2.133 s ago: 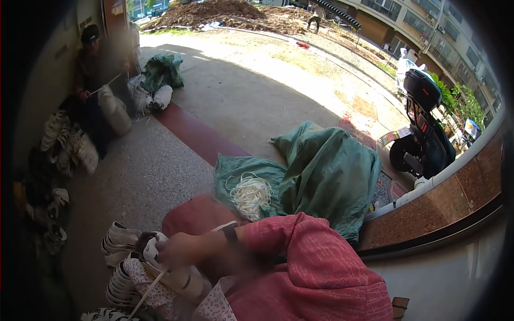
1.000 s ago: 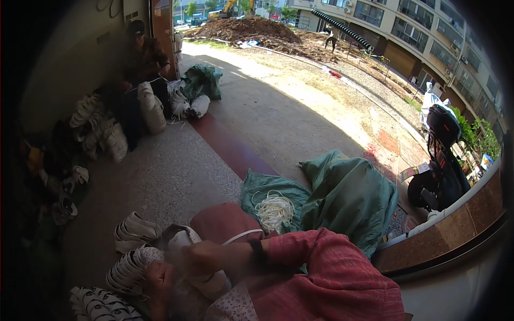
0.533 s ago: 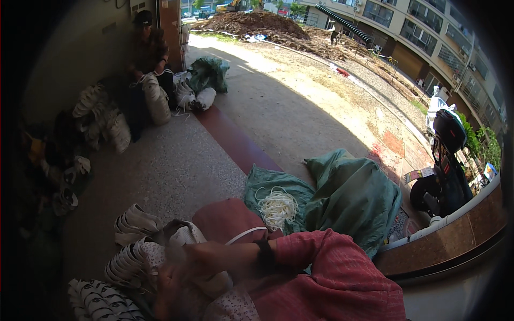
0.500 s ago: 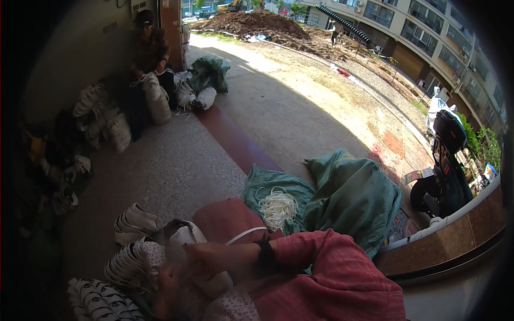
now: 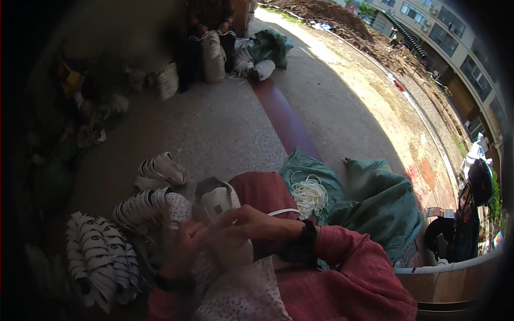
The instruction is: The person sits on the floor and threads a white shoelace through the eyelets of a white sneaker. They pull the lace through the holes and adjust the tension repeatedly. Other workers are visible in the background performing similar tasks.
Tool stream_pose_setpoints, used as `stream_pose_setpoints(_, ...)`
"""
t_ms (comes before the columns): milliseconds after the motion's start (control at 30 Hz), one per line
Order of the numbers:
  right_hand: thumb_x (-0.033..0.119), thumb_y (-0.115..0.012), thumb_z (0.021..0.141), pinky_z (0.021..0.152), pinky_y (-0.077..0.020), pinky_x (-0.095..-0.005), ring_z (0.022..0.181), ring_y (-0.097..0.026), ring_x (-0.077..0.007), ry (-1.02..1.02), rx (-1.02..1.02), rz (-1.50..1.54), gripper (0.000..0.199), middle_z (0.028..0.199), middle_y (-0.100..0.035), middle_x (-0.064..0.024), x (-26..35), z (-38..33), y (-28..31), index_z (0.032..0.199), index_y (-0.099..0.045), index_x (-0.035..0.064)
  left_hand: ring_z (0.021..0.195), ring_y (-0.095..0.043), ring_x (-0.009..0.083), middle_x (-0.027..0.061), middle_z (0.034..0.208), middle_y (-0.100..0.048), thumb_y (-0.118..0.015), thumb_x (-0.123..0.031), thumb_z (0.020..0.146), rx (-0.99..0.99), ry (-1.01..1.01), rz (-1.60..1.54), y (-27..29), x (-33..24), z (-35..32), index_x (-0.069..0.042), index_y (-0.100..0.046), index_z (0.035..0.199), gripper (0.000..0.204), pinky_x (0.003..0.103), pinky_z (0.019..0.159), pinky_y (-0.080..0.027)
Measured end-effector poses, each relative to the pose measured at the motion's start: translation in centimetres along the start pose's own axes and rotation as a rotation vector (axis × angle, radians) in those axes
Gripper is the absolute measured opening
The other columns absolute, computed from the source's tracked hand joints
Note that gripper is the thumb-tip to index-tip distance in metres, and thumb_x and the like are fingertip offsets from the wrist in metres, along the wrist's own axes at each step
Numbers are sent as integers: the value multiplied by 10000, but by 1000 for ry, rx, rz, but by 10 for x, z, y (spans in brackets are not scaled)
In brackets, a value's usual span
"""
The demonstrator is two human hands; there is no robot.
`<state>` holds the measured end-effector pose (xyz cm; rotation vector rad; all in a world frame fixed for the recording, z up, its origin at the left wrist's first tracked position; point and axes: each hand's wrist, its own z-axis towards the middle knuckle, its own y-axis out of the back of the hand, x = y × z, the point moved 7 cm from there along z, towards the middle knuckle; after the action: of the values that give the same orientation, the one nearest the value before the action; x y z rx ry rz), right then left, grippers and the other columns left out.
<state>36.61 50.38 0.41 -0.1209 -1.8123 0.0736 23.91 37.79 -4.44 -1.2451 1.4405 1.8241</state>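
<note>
My left hand [image 5: 188,235] and my right hand [image 5: 243,222] are close together over my lap, both with bent, closed fingers. Motion blur hides what is between the fingertips. Just behind and below them is a whitish shoe upper [image 5: 218,200], partly covered by the hands. A white lace [image 5: 284,211] runs from near my right hand across my red-clad knee [image 5: 259,190]. To the left of my hands stand nested stacks of white shoe uppers [image 5: 101,257], with another stack [image 5: 140,208] and a smaller bundle [image 5: 161,171] farther off.
A heap of white laces [image 5: 309,195] lies on a green cloth sack [image 5: 300,166] beyond my knee. A bulky green sack [image 5: 377,208] is on the right, before a parked scooter [image 5: 460,214]. Another person [image 5: 211,21] handles a stack of uppers [image 5: 213,59] at the back.
My view has swung left and down, so the scene sits lower and farther right. Both hands stay together over my lap; my left forearm now shows more.
</note>
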Motion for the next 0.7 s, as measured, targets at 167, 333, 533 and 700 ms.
stream_pose_setpoints(167, 219, -664, 957, 765, -507, -244, 981, -624, -112, -64, -50, -72, 300, 1066, -653, -61, 4, -4, -3, 1160, -673, -2, 758, -531, 229, 68, 697, -532, -564, -254, 922, 7, -108, 22, 1, -8, 8, -50, -578, 731, 280, 369, 800, -387)
stream_pose_setpoints(333, 218, -657, 970, 678, -504, -228, 835, -602, -56, -83, -12, -18, 292, 1027, -629, -15, -10, -1, -7, 1182, -651, 17, 759, -542, 200, 22, 714, -554, -542, -248, 934, 12, -183, 56, 0, -9, 1, -91, -579, 749, 245, 361, 919, -347)
stream_pose_setpoints(533, 227, -655, 971, 643, -495, -231, 757, -582, -62, -138, -8, -11, 307, 1155, -614, -65, -10, 2, -2, 1169, -642, -7, 721, -546, 213, 32, 684, -560, -541, -247, 922, -22, -132, 32, -4, -7, 6, -87, -565, 721, 257, 373, 910, -363)
stream_pose_setpoints(700, 259, -672, 964, 613, -486, -218, 694, -557, -39, -129, -4, 9, 343, 904, -644, -5, -11, 4, 1, 1188, -641, 1, 704, -557, 258, 70, 656, -564, -540, -242, 908, 40, -55, 82, -4, -6, 12, -68, -559, 704, 269, 384, 891, -384)
